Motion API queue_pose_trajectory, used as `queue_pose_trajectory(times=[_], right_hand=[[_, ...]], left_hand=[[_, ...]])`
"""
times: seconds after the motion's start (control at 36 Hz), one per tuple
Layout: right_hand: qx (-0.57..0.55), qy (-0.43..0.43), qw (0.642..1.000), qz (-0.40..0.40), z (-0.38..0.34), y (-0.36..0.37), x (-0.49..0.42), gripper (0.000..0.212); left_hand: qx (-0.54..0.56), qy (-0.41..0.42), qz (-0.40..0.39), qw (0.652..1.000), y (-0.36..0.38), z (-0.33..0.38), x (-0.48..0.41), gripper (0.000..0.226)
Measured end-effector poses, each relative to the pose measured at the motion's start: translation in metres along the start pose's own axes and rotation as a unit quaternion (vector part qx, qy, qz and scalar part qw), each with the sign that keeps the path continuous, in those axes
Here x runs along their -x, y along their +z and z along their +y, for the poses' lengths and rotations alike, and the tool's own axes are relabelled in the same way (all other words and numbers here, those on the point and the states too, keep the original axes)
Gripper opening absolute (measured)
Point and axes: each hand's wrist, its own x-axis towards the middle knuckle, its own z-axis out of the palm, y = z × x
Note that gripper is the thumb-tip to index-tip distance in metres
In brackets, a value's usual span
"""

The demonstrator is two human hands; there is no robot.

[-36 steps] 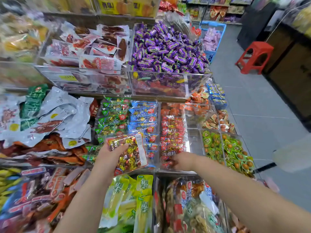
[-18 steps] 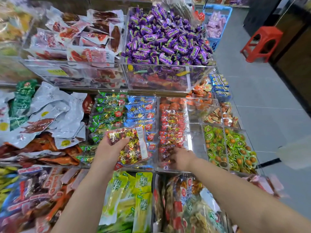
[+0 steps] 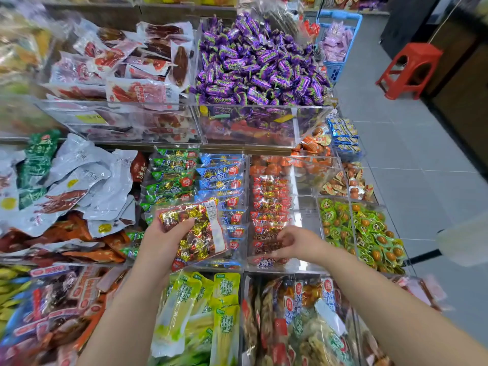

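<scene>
A clear bag of gold and red sweets (image 3: 203, 233) is gripped at its near left corner by the left hand (image 3: 161, 241), with the thumb pressed on top. It is held tilted above the near end of the blue packets (image 3: 221, 178), just beside the divider wall. The right hand (image 3: 301, 244) is set inside the acrylic bin (image 3: 307, 217), fingers curled over the red packets (image 3: 269, 204) at its near edge; whether one is pinched cannot be told. Bare room is seen in the bin's right half, and open grey floor (image 3: 422, 186) lies beyond the display's right edge.
</scene>
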Motion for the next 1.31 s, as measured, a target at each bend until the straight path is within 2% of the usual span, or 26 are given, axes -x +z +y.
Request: queue_pose_trajectory(times=[0.08,0.14,0.19,0.25,0.31,0.36,0.44,0.5,0.64,0.78,0.83,0.92,0.97,1.11,1.19,1.25,1.31], right_hand=[[-0.009,0.074,0.995,0.074,0.008,-0.007,0.004,0.09],[-0.019,0.117,0.991,0.064,0.011,-0.007,0.002,0.111],[-0.09,0.133,0.986,0.034,0.01,-0.006,-0.001,0.119],[-0.202,0.135,0.97,0.007,0.01,-0.002,-0.004,0.115],[-0.284,0.129,0.95,-0.002,0.005,0.006,-0.006,0.095],[-0.299,0.123,0.946,0.009,-0.003,0.017,-0.012,0.072],[-0.327,0.164,0.93,0.042,-0.015,0.025,-0.024,0.089],[-0.363,0.196,0.91,0.043,-0.019,0.024,-0.031,0.09],[-0.335,0.21,0.917,0.06,-0.018,0.024,-0.037,0.054],[-0.375,0.187,0.906,0.065,-0.013,0.031,-0.044,0.034],[-0.409,0.167,0.894,0.072,-0.012,0.032,-0.048,0.04],[-0.444,0.131,0.881,0.098,-0.013,0.033,-0.055,0.062],[-0.462,0.131,0.872,0.095,-0.013,0.034,-0.056,0.065],[-0.467,0.127,0.874,0.049,-0.006,0.035,-0.049,0.067],[-0.445,0.168,0.879,-0.001,-0.006,0.022,-0.036,0.087],[-0.413,0.172,0.892,0.062,-0.009,0.009,-0.026,0.099],[-0.341,0.087,0.913,0.204,-0.015,-0.003,-0.01,0.088]], left_hand=[[0.01,0.002,0.011,1.0,-0.001,0.003,-0.001,0.02],[0.011,0.0,0.009,1.0,0.001,0.005,-0.001,0.02],[0.015,0.0,0.001,1.0,0.005,0.007,-0.002,0.021],[0.015,-0.002,-0.006,1.0,0.007,0.009,-0.002,0.023],[0.016,-0.005,-0.01,1.0,0.009,0.009,-0.002,0.025],[0.018,-0.004,-0.012,1.0,0.009,0.009,-0.002,0.026],[0.017,-0.003,-0.009,1.0,0.007,0.009,-0.003,0.024],[0.015,-0.005,-0.007,1.0,0.005,0.01,-0.005,0.023],[0.017,-0.002,0.005,1.0,0.003,0.008,-0.009,0.025],[0.02,-0.019,0.01,1.0,0.007,0.002,-0.011,0.024],[0.019,-0.026,0.01,0.999,0.009,0.001,-0.012,0.023],[0.007,-0.035,0.008,0.999,0.012,0.002,-0.013,0.021],[0.002,-0.033,0.004,0.999,0.014,0.005,-0.014,0.021],[0.027,-0.046,-0.025,0.998,0.028,0.014,-0.014,0.023],[0.071,-0.083,-0.056,0.992,0.039,0.019,-0.011,0.039],[0.103,-0.105,-0.066,0.987,0.044,0.021,-0.008,0.042],[0.116,-0.114,-0.078,0.984,0.047,0.02,-0.007,0.032]])
